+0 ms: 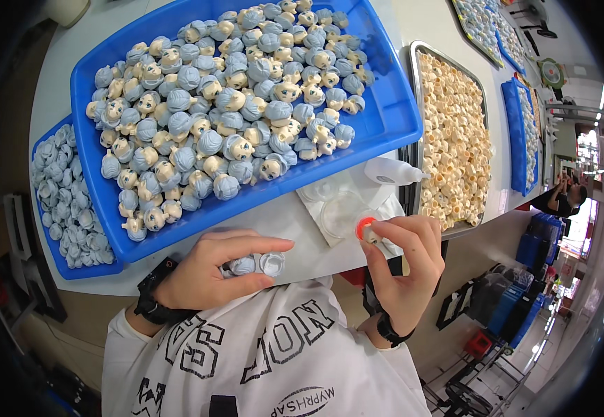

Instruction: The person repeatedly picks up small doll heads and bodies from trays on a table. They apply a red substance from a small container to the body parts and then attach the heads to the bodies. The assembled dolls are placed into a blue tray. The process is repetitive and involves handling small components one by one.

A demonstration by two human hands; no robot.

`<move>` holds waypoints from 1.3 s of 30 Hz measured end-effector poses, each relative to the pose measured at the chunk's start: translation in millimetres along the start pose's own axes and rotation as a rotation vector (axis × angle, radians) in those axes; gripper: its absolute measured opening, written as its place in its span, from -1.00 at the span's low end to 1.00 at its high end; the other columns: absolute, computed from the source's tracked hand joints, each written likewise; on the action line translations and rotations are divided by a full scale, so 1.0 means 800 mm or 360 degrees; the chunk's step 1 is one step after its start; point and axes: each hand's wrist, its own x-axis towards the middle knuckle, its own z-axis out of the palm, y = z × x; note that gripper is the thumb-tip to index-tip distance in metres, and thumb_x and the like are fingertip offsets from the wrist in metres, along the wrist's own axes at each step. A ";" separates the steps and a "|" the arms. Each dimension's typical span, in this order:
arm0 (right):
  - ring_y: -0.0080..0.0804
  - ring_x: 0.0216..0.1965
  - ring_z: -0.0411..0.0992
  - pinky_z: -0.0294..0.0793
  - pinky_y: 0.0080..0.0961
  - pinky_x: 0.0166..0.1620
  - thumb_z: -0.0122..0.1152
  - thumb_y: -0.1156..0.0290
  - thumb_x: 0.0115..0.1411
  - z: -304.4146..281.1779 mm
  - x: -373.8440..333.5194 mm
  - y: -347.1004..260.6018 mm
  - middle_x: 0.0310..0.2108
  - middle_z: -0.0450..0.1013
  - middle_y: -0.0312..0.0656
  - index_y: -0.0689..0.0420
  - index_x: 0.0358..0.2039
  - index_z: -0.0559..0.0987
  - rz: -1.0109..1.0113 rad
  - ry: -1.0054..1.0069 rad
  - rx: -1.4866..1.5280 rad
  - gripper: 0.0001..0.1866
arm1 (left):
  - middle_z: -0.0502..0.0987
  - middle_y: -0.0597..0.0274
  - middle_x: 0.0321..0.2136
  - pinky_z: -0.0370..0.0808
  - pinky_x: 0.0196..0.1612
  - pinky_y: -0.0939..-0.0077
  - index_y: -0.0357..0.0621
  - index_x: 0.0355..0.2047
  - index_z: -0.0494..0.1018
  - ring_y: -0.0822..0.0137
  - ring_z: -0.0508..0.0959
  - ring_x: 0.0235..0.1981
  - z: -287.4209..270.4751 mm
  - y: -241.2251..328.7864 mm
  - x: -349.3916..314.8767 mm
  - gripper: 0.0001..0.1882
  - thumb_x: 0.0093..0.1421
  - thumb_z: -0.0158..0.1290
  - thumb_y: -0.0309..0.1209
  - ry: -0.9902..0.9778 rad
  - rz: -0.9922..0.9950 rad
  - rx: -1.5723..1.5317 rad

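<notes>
My left hand rests at the table's front edge, its thumb and index finger apart. They curve around a few blue-grey doll hair pieces; no pinch on them shows. To the right, my right hand pinches a small cream doll face piece between thumb and fingertips. A round red thing sits right against that piece; its kind is unclear. Just left of it is a clear round dish on a white sheet. A white squeeze bottle lies beyond the right hand, its nozzle pointing right.
A big blue tray full of blue-haired doll heads takes up the far table. At its left is a smaller blue tray of hair pieces. A metal tray of cream parts stands right. Another person is in the background.
</notes>
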 end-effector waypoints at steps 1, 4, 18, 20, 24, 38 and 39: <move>-0.25 -0.37 0.30 0.27 -0.42 -0.31 0.28 0.64 -0.31 0.000 -0.002 0.000 -0.47 0.42 -0.21 0.15 -0.42 0.54 0.0011 0.0005 -0.0004 -0.68 | 0.52 0.16 -0.29 0.39 -0.20 0.56 -0.22 -0.06 0.41 0.39 0.49 -0.30 -0.001 0.000 -0.001 -0.54 -0.04 0.14 -0.55 -0.0018 -0.0013 -0.0009; -0.25 -0.38 0.31 0.26 -0.42 -0.31 0.28 0.63 -0.30 0.000 -0.009 0.005 -0.47 0.42 -0.21 0.15 -0.43 0.52 0.0031 0.0040 -0.0013 -0.69 | 0.52 0.16 -0.29 0.39 -0.16 0.55 -0.22 -0.06 0.40 0.38 0.51 -0.26 0.003 -0.004 -0.001 -0.53 -0.05 0.16 -0.54 0.0037 -0.0010 -0.0080; -0.42 -0.47 0.38 0.21 -0.27 -0.12 0.33 0.55 -0.41 0.002 -0.025 -0.021 -0.46 0.48 -0.27 0.10 -0.42 0.55 -0.0320 0.0159 0.0692 -0.61 | 0.54 0.17 -0.41 0.46 -0.34 0.56 -0.22 -0.28 0.39 0.34 0.56 -0.40 0.019 -0.003 -0.004 -0.62 -0.13 0.28 -0.49 0.0221 0.0301 -0.0051; -0.45 -0.48 0.37 0.23 -0.33 -0.14 0.35 0.56 -0.38 0.012 -0.022 -0.028 -0.45 0.48 -0.27 0.10 -0.39 0.56 -0.0355 0.0006 0.0783 -0.61 | 0.54 0.17 -0.43 0.46 -0.37 0.56 -0.21 -0.31 0.39 0.33 0.56 -0.42 0.023 -0.005 -0.004 -0.62 -0.14 0.29 -0.49 0.0257 0.0363 -0.0084; -0.46 -0.49 0.36 0.24 -0.39 -0.15 0.36 0.56 -0.34 0.020 -0.018 -0.035 -0.46 0.47 -0.31 0.10 -0.38 0.57 -0.0321 -0.0110 0.0778 -0.63 | 0.54 0.15 -0.44 0.46 -0.38 0.55 -0.21 -0.33 0.40 0.30 0.57 -0.43 0.024 -0.007 -0.006 -0.62 -0.16 0.30 -0.50 0.0296 0.0392 -0.0089; -0.37 -0.50 0.33 0.33 -0.35 -0.22 0.36 0.52 -0.25 0.012 -0.015 -0.029 -0.48 0.41 -0.29 0.15 -0.37 0.54 -0.0388 -0.0476 0.0743 -0.68 | 0.53 0.17 -0.48 0.45 -0.45 0.57 -0.24 -0.35 0.44 0.28 0.55 -0.48 0.019 -0.002 -0.004 -0.68 -0.16 0.26 -0.54 0.0121 0.0496 0.0079; -0.36 -0.50 0.33 0.34 -0.36 -0.23 0.36 0.51 -0.24 0.012 -0.015 -0.028 -0.48 0.41 -0.28 0.15 -0.37 0.54 -0.0395 -0.0495 0.0749 -0.67 | 0.52 0.18 -0.48 0.45 -0.45 0.57 -0.24 -0.35 0.44 0.29 0.55 -0.48 0.017 0.000 -0.003 -0.68 -0.16 0.26 -0.54 0.0084 0.0492 0.0077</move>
